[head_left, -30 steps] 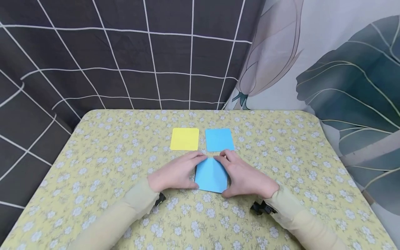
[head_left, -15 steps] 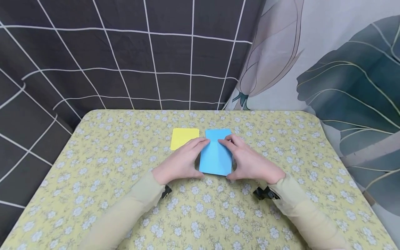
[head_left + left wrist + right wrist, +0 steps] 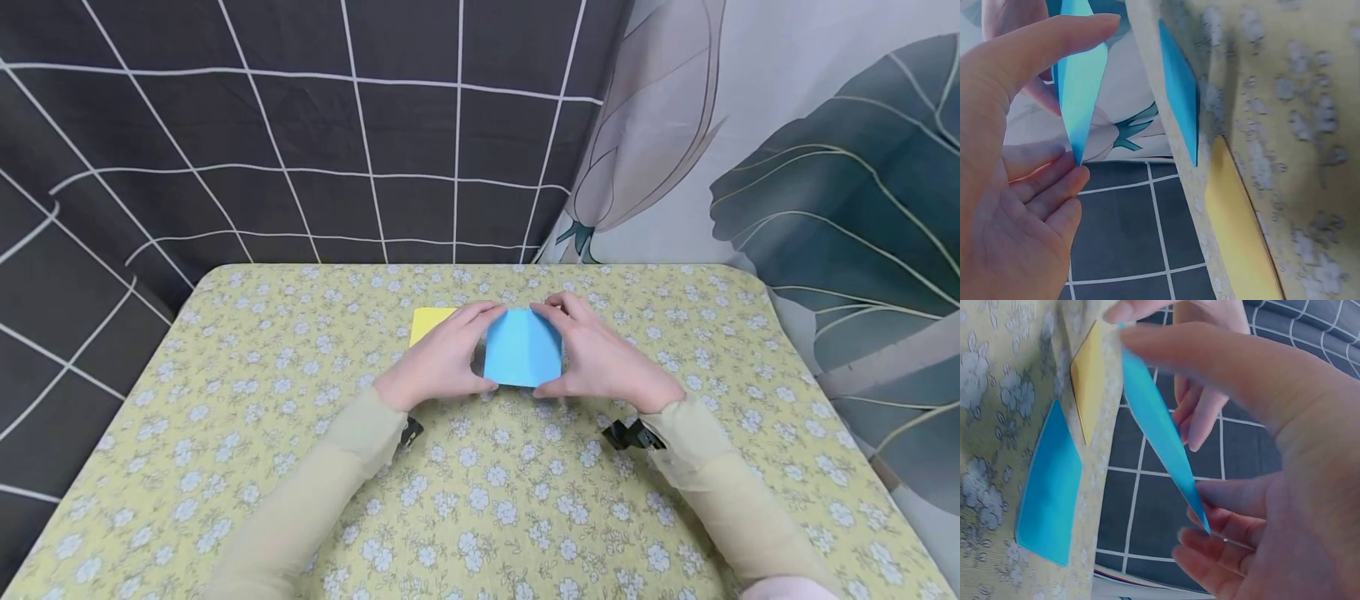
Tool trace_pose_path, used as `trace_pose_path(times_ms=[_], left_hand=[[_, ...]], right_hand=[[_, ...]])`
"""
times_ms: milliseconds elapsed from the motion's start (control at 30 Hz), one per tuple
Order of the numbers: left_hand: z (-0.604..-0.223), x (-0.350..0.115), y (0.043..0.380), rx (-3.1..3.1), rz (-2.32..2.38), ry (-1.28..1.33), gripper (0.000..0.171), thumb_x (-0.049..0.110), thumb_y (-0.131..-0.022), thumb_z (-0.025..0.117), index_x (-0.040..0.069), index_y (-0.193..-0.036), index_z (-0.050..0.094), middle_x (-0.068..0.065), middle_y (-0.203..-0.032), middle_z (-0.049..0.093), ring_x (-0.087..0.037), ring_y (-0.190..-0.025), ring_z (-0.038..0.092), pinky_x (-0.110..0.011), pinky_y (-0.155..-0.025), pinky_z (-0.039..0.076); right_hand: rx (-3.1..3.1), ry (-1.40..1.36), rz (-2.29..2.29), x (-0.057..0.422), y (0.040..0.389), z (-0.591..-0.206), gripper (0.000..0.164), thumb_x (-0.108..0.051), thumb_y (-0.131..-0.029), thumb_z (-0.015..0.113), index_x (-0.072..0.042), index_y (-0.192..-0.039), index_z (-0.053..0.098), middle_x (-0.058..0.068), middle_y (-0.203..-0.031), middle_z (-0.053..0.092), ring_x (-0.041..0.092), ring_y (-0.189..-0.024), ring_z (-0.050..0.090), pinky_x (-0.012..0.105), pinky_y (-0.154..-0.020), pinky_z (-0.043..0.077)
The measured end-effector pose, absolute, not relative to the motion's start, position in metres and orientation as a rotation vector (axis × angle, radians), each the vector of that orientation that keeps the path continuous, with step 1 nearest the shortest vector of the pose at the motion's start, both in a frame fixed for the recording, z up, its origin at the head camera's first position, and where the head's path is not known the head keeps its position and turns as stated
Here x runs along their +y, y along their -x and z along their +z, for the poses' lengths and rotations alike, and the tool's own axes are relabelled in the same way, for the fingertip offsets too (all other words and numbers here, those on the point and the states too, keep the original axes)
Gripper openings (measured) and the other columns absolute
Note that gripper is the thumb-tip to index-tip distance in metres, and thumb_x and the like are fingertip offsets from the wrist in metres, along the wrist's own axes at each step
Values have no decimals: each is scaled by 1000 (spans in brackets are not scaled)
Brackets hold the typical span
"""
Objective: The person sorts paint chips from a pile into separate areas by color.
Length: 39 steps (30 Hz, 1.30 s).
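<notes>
A blue square card [image 3: 522,348] is held between both hands over the far middle of the table, with a faint vertical bend down its middle. My left hand [image 3: 444,357] grips its left side, thumb at the near corner and fingers at the far one. On the opposite side my right hand [image 3: 609,360] grips it the same way. Below it, a second blue square card [image 3: 1050,487] lies flat on the tablecloth, hidden under the held one in the head view. Beside that lies a yellow square card [image 3: 1240,222], partly covered by my left hand in the head view.
A yellow flowered tablecloth [image 3: 225,433] covers the table. Behind it hangs a dark curtain [image 3: 300,125] with a white grid, and to the right a pale curtain [image 3: 847,208] with large leaves. Black straps [image 3: 633,435] show at the wrists.
Both hands have carried the blue card away from me, from the middle of the table to over the other blue card. The left hand now overlaps part of the yellow card.
</notes>
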<state>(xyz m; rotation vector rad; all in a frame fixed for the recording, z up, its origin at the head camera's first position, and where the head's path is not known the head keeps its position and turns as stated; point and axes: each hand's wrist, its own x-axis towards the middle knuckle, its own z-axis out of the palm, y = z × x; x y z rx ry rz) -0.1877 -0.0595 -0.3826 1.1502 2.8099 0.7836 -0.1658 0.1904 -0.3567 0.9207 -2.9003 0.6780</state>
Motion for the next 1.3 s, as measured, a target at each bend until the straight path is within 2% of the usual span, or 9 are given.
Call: trace_pose_path(times_ms=[100, 167, 367, 533, 867, 1300], left_hand=[[-380, -56, 195, 2807, 809, -1139, 107, 31, -72, 93, 1, -157, 34, -11, -156, 38, -25, -139, 41, -34, -115, 35], [-378, -53, 200, 2811, 820, -1141, 107, 32, -73, 92, 0, -156, 34, -12, -155, 38, -25, -138, 42, -34, -115, 35], [-371, -47, 216, 2827, 798, -1145, 106, 33, -73, 92, -2, -155, 35, -13, -154, 40, -26, -137, 43, -34, -116, 34], [-367, -43, 225, 2809, 784, -1092, 104, 32, -74, 92, -2, -155, 36, -14, -154, 40, -26, -137, 43, -34, -115, 35], [-376, -35, 234, 2756, 689, -962, 102, 36, -75, 92, -3, -153, 39, -14, -153, 43, -27, -136, 45, -34, -115, 36], [-403, -31, 240, 2698, 623, -935, 101, 38, -72, 93, -4, -150, 44, -14, -145, 51, -26, -126, 52, -34, -109, 42]], right_hand=[[-2852, -885, 623, 189, 172, -355, 111, -48, -60, 97, 2, -146, 48, 15, -135, 45, 32, -119, 46, 49, -94, 52], [-2835, -865, 572, 190, 178, -353, 112, -51, -59, 96, 3, -145, 49, 16, -135, 47, 34, -120, 44, 51, -95, 51], [-2846, -831, 547, 193, 197, -350, 112, -40, -55, 101, 7, -143, 50, 20, -137, 47, 37, -123, 44, 52, -101, 47], [-2884, -794, 625, 197, 209, -350, 105, -33, -56, 102, 7, -140, 53, 18, -132, 46, 35, -116, 51, 50, -98, 51], [-3049, -759, 630, 198, 229, -369, 104, -34, -58, 100, 7, -142, 53, 23, -134, 46, 38, -115, 50, 52, -99, 48], [-3200, -717, 698, 195, 238, -398, 101, -34, -60, 98, 5, -142, 53, 20, -132, 47, 36, -116, 49, 50, -100, 47]])
